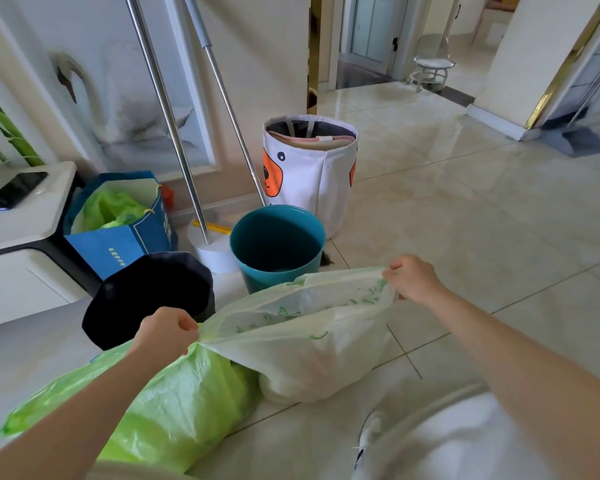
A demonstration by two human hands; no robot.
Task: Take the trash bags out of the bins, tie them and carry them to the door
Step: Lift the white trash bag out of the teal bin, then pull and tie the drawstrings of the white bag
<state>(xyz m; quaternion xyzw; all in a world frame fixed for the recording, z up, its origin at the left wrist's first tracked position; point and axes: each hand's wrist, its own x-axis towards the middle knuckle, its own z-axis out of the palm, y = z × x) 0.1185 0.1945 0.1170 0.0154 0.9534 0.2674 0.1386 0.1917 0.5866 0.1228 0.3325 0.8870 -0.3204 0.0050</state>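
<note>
A pale translucent trash bag with green print rests on the floor in front of me, its mouth stretched wide. My left hand pinches the bag's left rim. At the right rim, my right hand grips the other edge. A bright green trash bag lies on the floor under my left forearm, touching the pale bag. Behind them stands a teal bin with no bag inside. A black bin sits to its left.
A white fabric basket with an orange face stands behind the teal bin. Two mop poles lean on the wall. A blue paper bag holds green plastic. A white cabinet is at left. Tiled floor stretches right toward a doorway.
</note>
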